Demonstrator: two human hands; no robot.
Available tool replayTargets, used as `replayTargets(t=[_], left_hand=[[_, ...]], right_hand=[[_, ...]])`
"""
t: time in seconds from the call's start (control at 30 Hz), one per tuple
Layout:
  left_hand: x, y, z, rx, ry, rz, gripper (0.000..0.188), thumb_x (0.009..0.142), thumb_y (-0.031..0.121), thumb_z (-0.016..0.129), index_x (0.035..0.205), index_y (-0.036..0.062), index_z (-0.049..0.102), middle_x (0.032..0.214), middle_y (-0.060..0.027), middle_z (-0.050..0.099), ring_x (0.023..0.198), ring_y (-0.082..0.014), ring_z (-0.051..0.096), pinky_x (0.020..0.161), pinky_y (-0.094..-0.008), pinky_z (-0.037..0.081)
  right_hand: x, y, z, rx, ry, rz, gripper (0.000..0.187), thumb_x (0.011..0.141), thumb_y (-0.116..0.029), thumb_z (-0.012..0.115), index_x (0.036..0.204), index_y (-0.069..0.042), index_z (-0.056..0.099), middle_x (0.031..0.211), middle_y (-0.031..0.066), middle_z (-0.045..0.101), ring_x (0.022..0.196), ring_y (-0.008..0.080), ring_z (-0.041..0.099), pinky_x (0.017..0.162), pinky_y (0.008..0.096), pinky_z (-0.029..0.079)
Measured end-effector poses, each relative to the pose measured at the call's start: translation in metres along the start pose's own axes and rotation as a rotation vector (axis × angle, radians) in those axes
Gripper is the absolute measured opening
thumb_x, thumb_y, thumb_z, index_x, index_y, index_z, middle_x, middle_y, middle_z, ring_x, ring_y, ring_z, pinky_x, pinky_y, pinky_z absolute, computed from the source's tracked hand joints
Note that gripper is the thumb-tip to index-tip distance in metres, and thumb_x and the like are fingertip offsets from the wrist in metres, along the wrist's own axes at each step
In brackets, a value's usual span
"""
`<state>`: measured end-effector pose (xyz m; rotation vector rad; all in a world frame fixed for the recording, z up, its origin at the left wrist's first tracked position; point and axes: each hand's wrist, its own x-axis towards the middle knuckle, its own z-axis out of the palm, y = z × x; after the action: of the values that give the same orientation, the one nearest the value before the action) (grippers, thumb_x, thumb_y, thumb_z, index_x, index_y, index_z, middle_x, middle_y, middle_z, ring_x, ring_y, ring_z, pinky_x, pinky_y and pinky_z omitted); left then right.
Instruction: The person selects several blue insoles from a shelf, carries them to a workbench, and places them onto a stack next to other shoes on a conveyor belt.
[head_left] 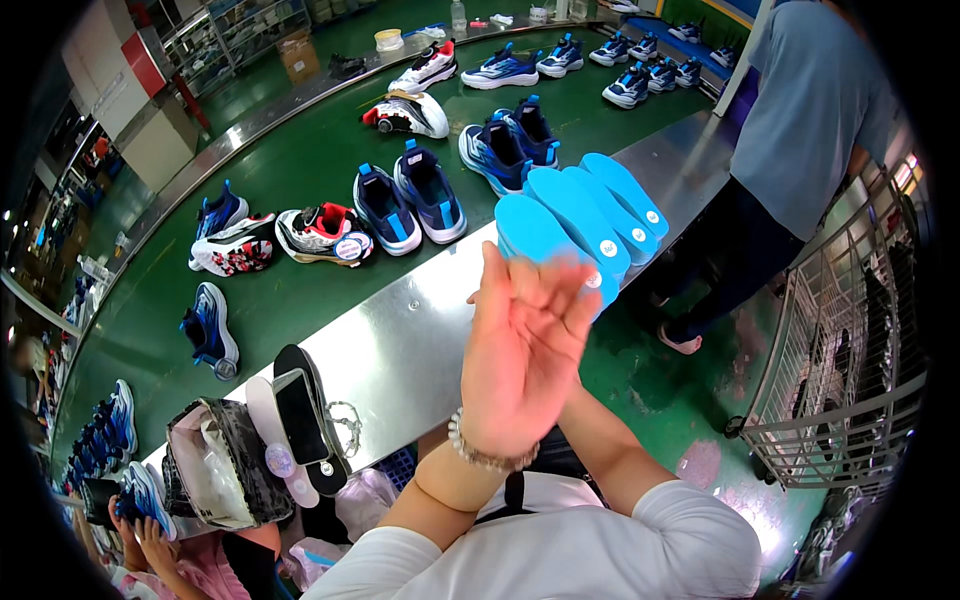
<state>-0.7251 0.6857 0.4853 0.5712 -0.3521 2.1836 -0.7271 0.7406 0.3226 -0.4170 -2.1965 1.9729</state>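
My left hand (pixel 525 350) is raised with its palm turned up toward me and its fingers apart and loosely bent, slightly blurred. Nothing lies in it, and a beaded bracelet (pixel 490 450) circles the wrist. My right forearm (pixel 605 430) passes behind it, so the right hand is almost wholly hidden and its fingers cannot be made out. Just beyond the hands, several light blue insoles (pixel 565 205) with round white stickers lie in overlapping piles on the metal table edge (pixel 395 310). Fingertips of the left hand overlap the nearest insoles in the picture; whether they touch is unclear.
Blue sneakers (pixel 430 195) and white-red sneakers (pixel 325 232) stand on the green surface (pixel 300 310). A phone (pixel 298 415), dark insole and open bag (pixel 225 465) are at left. Another person (pixel 810 130) stands right, near a wire cart (pixel 840 350); a co-worker's hands hold a shoe lower left.
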Motion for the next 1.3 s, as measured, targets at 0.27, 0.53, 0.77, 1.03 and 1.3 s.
replayTargets(t=[0.27,0.53,0.77,1.03,1.3], left_hand=[[0.012,-0.001,0.020,0.297,0.576,0.176,0.031,0.091,0.029,0.035,0.104,0.0026,0.047,0.107,-0.0074,0.053,0.105,-0.0219,0.045,0.094,-0.0347,0.035],[-0.005,0.008,0.038,0.776,0.057,0.012,0.069,0.086,0.054,0.001,0.060,0.0073,0.045,0.069,-0.0124,0.051,0.069,-0.0303,0.048,0.062,-0.0396,0.043],[-0.005,-0.029,0.061,0.115,-0.488,-0.436,0.047,0.084,0.044,0.039,0.112,0.0062,0.045,0.120,-0.0322,0.034,0.110,-0.0427,0.035,0.092,-0.0506,0.025],[0.020,-0.086,0.042,0.156,-0.778,0.179,0.063,0.079,0.043,0.052,0.126,0.0092,0.028,0.129,-0.0292,0.021,0.121,-0.0381,0.025,0.096,-0.0522,0.020],[0.075,0.018,-0.033,1.142,0.047,0.032,0.034,0.091,0.024,0.036,0.062,0.0056,0.037,0.063,-0.0149,0.054,0.063,-0.0244,0.055,0.061,-0.0330,0.045]], right_hand=[[-0.006,0.004,-0.004,-0.116,0.047,-0.115,0.016,0.082,-0.009,0.045,0.084,-0.003,0.060,0.057,0.0046,0.055,0.051,0.0116,0.053,0.048,0.0246,0.041],[-0.027,-0.048,-0.067,-0.273,0.170,-0.504,0.015,0.079,-0.007,0.048,0.085,-0.003,0.061,0.056,0.0063,0.056,0.050,0.0126,0.054,0.049,0.0249,0.042],[0.000,-0.103,-0.122,-0.577,0.337,-0.342,0.017,0.077,-0.011,0.055,0.092,-0.004,0.059,0.077,0.0104,0.060,0.060,0.0195,0.058,0.056,0.0248,0.045],[0.022,-0.079,-0.134,-1.304,0.115,-0.429,0.050,0.069,-0.032,0.062,0.111,-0.007,0.048,0.088,0.0113,0.058,0.082,0.0261,0.055,0.066,0.0342,0.047],[0.030,-0.082,-0.160,-1.308,-0.093,-0.372,0.057,0.067,-0.034,0.064,0.115,-0.007,0.047,0.077,0.0107,0.057,0.063,0.0247,0.059,0.054,0.0335,0.047]])
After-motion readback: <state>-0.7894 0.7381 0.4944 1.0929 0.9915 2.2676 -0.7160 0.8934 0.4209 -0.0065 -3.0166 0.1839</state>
